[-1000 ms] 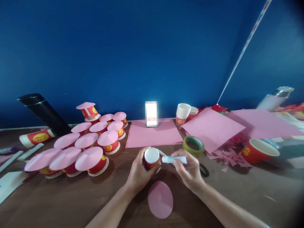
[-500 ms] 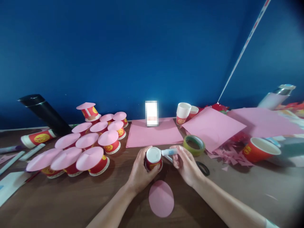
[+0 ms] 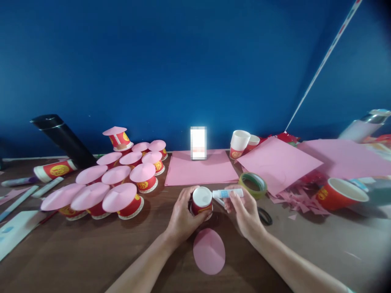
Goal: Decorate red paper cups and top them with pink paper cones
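My left hand (image 3: 187, 213) is wrapped round an upside-down red paper cup (image 3: 202, 198), its white base facing up on the table. In my right hand (image 3: 244, 211) is a white and light-blue glue stick (image 3: 227, 193), held sideways with its left end close to the cup's rim. Whether that end touches the cup I cannot tell. A pink paper cone (image 3: 209, 251) lies on the table just in front of the cup. Behind my right hand rest scissors (image 3: 264, 216), partly hidden by it.
Several red cups with pink cone tops (image 3: 119, 198) stand at left, by a black bottle (image 3: 65, 140). Pink sheets (image 3: 200, 169) lie at the back under a blurred-out bright rectangle (image 3: 198, 142). Green tape (image 3: 252, 185), paper scraps (image 3: 301, 200) and a tilted red cup (image 3: 342, 194) are at right.
The glue stick now lies more level in my right hand, with more of its barrel showing. The whole view has shifted slightly; my left hand keeps its hold on the cup.
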`<state>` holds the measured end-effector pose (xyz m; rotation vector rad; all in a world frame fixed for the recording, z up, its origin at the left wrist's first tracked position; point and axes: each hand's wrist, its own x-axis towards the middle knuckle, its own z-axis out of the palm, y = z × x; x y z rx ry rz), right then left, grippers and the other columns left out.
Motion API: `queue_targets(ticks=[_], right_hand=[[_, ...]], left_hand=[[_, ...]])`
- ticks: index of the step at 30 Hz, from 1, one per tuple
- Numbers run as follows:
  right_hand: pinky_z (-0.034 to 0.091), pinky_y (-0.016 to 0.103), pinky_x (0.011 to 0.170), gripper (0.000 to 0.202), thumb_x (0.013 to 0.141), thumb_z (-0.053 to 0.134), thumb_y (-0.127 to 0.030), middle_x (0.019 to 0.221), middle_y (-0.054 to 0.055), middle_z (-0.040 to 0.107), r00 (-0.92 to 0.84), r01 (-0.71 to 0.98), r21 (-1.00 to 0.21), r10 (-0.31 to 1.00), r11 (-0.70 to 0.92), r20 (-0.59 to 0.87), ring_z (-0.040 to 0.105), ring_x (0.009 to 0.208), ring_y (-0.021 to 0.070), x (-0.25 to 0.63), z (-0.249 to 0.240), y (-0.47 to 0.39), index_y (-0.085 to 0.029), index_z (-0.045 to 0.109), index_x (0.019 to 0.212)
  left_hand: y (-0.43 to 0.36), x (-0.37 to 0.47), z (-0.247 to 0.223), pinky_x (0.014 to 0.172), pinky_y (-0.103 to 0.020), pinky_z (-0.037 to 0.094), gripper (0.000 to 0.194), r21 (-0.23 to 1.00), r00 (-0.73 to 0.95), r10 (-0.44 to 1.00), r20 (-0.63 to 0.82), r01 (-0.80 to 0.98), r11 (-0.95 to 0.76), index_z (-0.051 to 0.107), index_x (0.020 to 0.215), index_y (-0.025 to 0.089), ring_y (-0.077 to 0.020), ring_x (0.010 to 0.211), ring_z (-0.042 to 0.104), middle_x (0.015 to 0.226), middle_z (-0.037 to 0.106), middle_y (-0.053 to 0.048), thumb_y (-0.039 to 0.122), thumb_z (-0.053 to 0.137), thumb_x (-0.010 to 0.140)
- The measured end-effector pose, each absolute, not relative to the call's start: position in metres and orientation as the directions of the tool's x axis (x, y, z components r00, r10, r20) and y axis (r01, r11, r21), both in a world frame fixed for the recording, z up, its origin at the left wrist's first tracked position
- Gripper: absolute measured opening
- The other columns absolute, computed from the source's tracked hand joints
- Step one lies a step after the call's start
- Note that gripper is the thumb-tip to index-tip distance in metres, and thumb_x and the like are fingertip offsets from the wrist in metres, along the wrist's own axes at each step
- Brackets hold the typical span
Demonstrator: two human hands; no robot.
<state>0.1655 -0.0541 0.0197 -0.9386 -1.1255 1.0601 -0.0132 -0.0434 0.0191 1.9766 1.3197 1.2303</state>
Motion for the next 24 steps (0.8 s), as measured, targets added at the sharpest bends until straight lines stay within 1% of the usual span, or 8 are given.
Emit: queue_targets(ticks=[3,6,12,19,24], right_hand=[[0.043,0.02,0.049,0.018,0.086,0.053,-0.033,0.061,-0.002,0.052,0.081,-0.043,-0.947,0.946,0.318,0.314,0.05,0.054,0.0094,0.165,0.022,-0.06,-0.018,0.054,0.097],[0.044,0.02,0.049,0.02,0.086,0.051,-0.032,0.065,-0.002,0.053,0.066,0.072,-0.929,0.927,0.364,0.369,0.049,0.053,0.0092,0.166,0.023,-0.063,-0.018,0.054,0.101],[0.043,0.02,0.047,0.017,0.085,0.051,-0.03,0.061,-0.002,0.051,0.057,0.26,-0.883,0.906,0.391,0.419,0.048,0.051,0.0103,0.168,0.021,-0.065,-0.018,0.054,0.097],[0.041,0.021,0.048,0.011,0.084,0.051,-0.024,0.07,0.001,0.055,-0.059,0.42,-0.771,0.862,0.479,0.504,0.047,0.053,0.0102,0.172,0.028,-0.065,-0.019,0.053,0.093],[0.043,0.021,0.052,0.009,0.083,0.05,-0.022,0.074,0.001,0.056,-0.079,0.461,-0.712,0.824,0.529,0.561,0.05,0.057,0.011,0.172,0.031,-0.064,-0.019,0.053,0.091]], left_hand=[[-0.044,-0.013,0.019,0.087,-0.036,0.043,0.055,0.767,0.137,0.898,0.419,0.475,-0.43,0.05,0.111,0.021,-0.0222,0.1,0.054,0.106,0.058,-0.006,0.023,0.071,0.06],[-0.044,-0.013,0.02,0.087,-0.037,0.043,0.056,0.778,0.138,0.904,0.405,0.467,-0.42,0.05,0.111,0.021,-0.0225,0.101,0.054,0.106,0.057,-0.007,0.024,0.072,0.06],[-0.045,-0.013,0.023,0.086,-0.037,0.043,0.055,0.793,0.14,0.915,0.379,0.46,-0.399,0.051,0.111,0.022,-0.0226,0.099,0.054,0.105,0.058,-0.006,0.025,0.072,0.061],[-0.045,-0.013,0.024,0.086,-0.038,0.043,0.052,0.794,0.144,0.914,0.38,0.456,-0.402,0.051,0.11,0.022,-0.0234,0.099,0.054,0.105,0.058,-0.007,0.025,0.072,0.061],[-0.045,-0.013,0.023,0.086,-0.039,0.043,0.053,0.792,0.134,0.914,0.382,0.463,-0.399,0.051,0.11,0.022,-0.0238,0.099,0.054,0.106,0.058,-0.007,0.026,0.071,0.062]])
